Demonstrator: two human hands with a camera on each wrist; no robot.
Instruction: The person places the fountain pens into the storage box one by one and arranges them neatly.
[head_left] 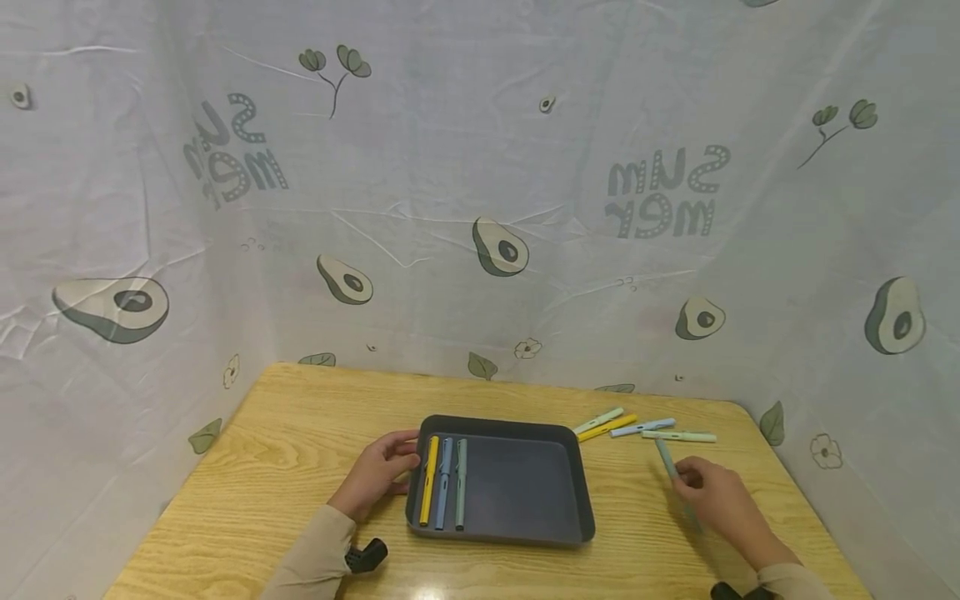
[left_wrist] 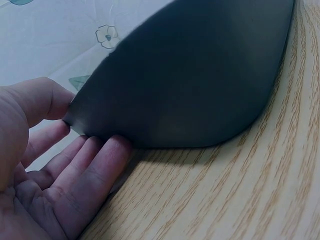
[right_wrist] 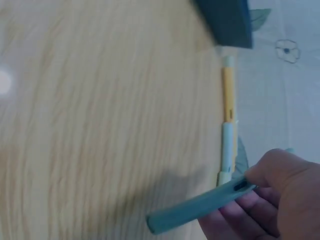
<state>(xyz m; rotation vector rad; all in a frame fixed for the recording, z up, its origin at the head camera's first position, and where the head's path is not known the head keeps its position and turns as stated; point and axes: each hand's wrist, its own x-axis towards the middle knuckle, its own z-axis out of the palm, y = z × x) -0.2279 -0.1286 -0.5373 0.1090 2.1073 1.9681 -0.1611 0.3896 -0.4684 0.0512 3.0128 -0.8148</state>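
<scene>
head: pen (head_left: 666, 457), perhaps teal, in hand (head_left: 714, 493)

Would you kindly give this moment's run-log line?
left hand: holds tray; right hand: pinches teal pen; inside tray: three pens; loose: four pens

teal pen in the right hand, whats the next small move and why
Probably carry the teal pen left over the tray: the right hand holds it outside, three pens lie side by side at the tray's left, bare space shows beside them, and the left hand holds the tray's edge.
</scene>
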